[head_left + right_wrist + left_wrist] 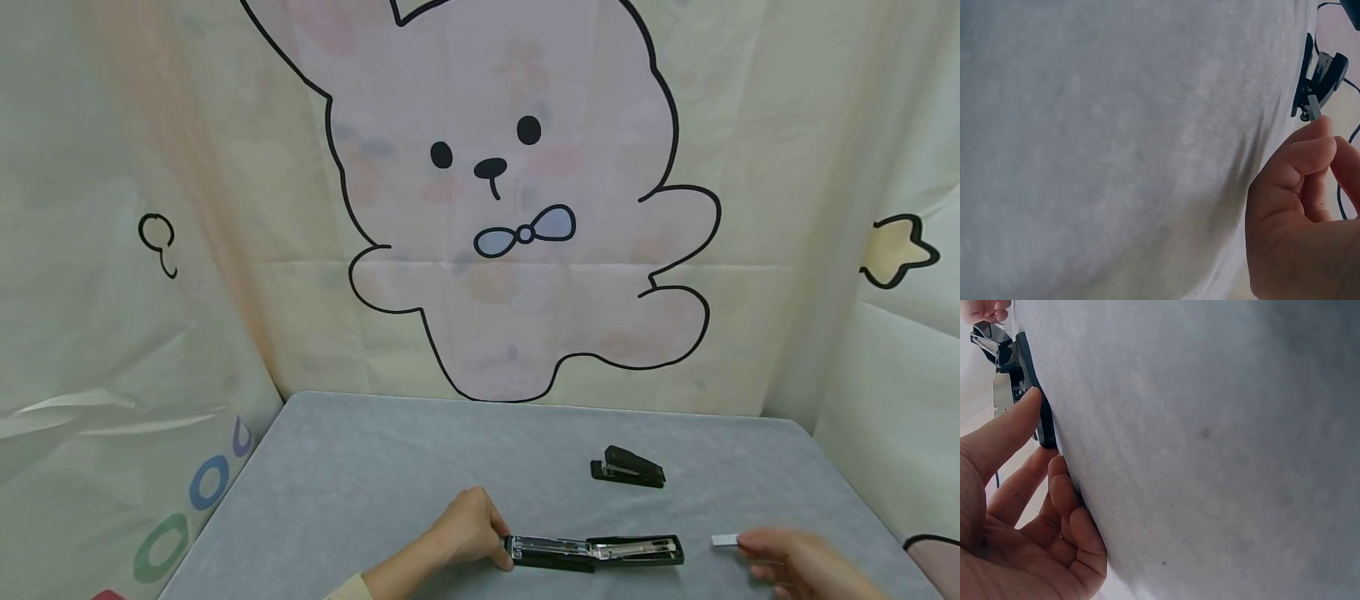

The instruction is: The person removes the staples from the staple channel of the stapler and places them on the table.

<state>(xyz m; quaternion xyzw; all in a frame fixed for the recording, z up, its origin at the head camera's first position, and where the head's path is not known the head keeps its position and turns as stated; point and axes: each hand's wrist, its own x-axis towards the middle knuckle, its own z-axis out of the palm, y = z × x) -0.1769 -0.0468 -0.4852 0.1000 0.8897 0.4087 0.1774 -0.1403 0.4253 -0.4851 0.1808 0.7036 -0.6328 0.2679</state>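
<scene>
A black stapler [551, 554] lies opened out flat on the table, its metal inner parts facing up. My left hand [471, 529] pinches the stapler's left end between thumb and fingers. In the left wrist view the thumb [1025, 411] presses one side of the black base [1047, 428], while the other fingers curl beneath it by the cloth. Off the stapler's right end, my right hand [798, 562] pinches a short pale strip of staples [723, 540]. The strip points left toward the stapler, apart from it in the head view.
A smaller black stapler [628, 468] stands behind the opened one, slightly to the right. Grey cloth covers the table [360, 467]. A printed curtain [300, 333] hangs along the table's back edge, and more curtain [90, 333] closes the sides.
</scene>
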